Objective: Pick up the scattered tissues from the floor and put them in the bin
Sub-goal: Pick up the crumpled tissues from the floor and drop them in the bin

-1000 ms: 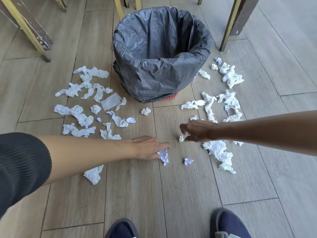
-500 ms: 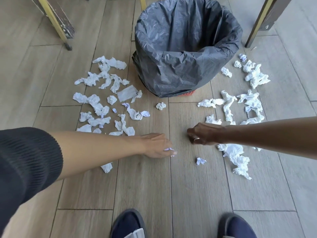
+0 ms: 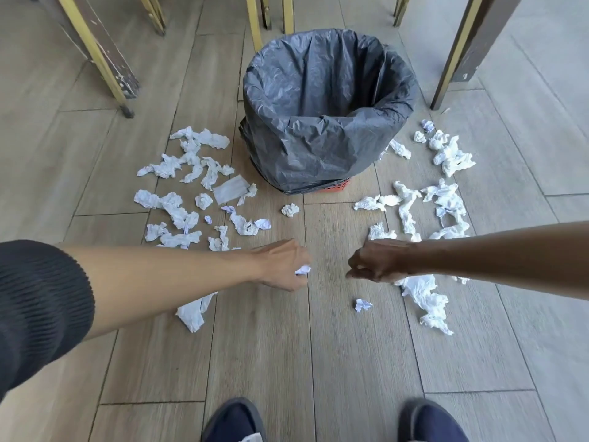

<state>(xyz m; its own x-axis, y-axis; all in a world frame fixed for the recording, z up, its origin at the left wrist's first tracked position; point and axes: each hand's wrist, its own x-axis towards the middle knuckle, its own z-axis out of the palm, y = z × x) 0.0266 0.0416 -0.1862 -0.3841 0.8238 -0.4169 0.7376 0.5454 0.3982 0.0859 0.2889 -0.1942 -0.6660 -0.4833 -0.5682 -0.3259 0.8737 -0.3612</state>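
Observation:
A bin [image 3: 318,154] lined with a black bag stands on the wooden floor, its mouth open. Crumpled white tissues lie scattered to its left [image 3: 188,183] and right [image 3: 443,199], and one small ball [image 3: 290,209] sits in front of it. My left hand [image 3: 282,264] grips a small crumpled tissue [image 3: 303,269] just above the floor. My right hand [image 3: 377,260] is curled into a fist around a tiny tissue that the fingers hide. A small scrap [image 3: 362,304] lies below my right hand, with a long tissue heap [image 3: 427,299] beside it.
Wooden furniture legs with brass edges stand at the back left [image 3: 105,62], behind the bin [image 3: 255,23] and at the back right [image 3: 459,55]. Another tissue [image 3: 192,314] lies under my left forearm. My two dark shoes [image 3: 236,422] [image 3: 430,422] are at the bottom edge.
My left hand closed over the tissue it was touching on the floor. My right hand pinched up the tiny tissue beside its fingers and curled round it. The view drew back from the bin.

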